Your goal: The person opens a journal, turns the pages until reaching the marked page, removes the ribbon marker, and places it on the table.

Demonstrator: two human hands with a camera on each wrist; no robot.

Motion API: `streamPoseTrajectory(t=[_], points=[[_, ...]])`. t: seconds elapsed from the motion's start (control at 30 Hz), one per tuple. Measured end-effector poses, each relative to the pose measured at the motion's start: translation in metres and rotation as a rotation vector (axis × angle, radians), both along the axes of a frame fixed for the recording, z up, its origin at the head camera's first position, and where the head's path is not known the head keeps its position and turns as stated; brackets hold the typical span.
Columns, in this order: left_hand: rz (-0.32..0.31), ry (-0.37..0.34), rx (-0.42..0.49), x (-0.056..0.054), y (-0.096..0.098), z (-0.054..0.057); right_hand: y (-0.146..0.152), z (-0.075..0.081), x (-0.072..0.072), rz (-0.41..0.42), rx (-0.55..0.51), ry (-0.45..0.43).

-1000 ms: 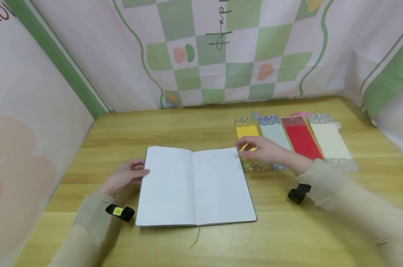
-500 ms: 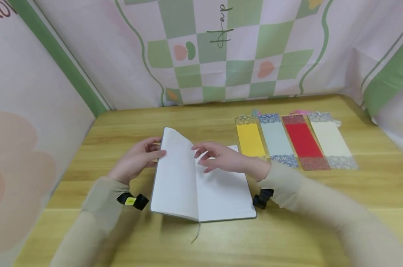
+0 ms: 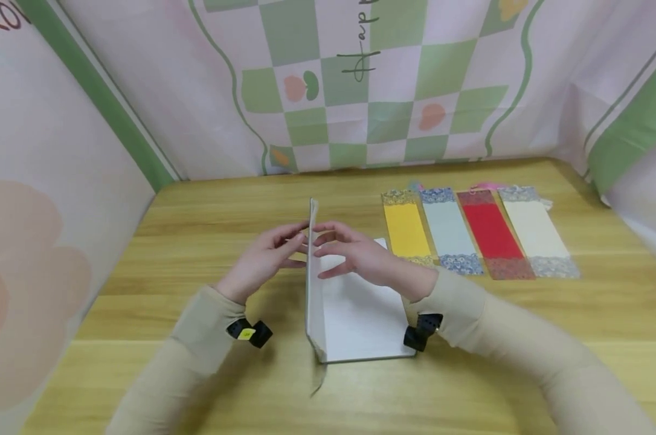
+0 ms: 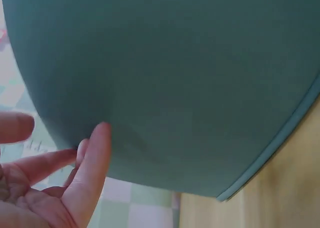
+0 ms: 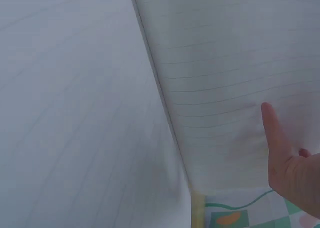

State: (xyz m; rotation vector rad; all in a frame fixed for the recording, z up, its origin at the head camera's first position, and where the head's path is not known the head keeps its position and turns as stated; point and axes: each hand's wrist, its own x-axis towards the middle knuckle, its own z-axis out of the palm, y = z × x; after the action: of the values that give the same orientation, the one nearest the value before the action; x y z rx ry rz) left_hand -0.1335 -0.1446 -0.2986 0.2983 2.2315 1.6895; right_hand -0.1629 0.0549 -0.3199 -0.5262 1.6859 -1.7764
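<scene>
A notebook (image 3: pixel 363 320) lies on the table with its left half raised almost upright along the spine. Its teal cover (image 4: pixel 175 88) fills most of the left wrist view, and faintly lined pages (image 5: pixel 215 88) fill the right one. On the cover side, my left hand (image 3: pixel 260 260) touches the raised half with extended fingertips. My right hand (image 3: pixel 368 257) is at the inner side, its spread fingers reaching to the page near the top. A thin ribbon (image 3: pixel 319 383) trails from the bottom of the spine.
Tasselled bookmarks lie flat in a row behind and to the right: yellow (image 3: pixel 406 229), light blue (image 3: pixel 452 226), red (image 3: pixel 493 232) and cream (image 3: pixel 540 229). The wooden table (image 3: pixel 197 241) meets a printed cloth (image 3: pixel 344 130) at its back edge.
The notebook's left half has swung up from flat to near vertical. My left hand has moved right with it; my right hand has come left from the yellow bookmark to the raised page.
</scene>
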Motion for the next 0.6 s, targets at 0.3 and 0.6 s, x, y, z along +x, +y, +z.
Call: streamPoseTrajectory(t=[0.3,0.6], points=[[-0.135,0.231,-0.192,0.008,0.024,-0.024,0.03,0.007,0.0,-0.07,0.074,0.054],[-0.463,0.389,-0.592,0.012,0.029,-0.042,0.072,0.0,0.0,-0.168,0.193,0.011]])
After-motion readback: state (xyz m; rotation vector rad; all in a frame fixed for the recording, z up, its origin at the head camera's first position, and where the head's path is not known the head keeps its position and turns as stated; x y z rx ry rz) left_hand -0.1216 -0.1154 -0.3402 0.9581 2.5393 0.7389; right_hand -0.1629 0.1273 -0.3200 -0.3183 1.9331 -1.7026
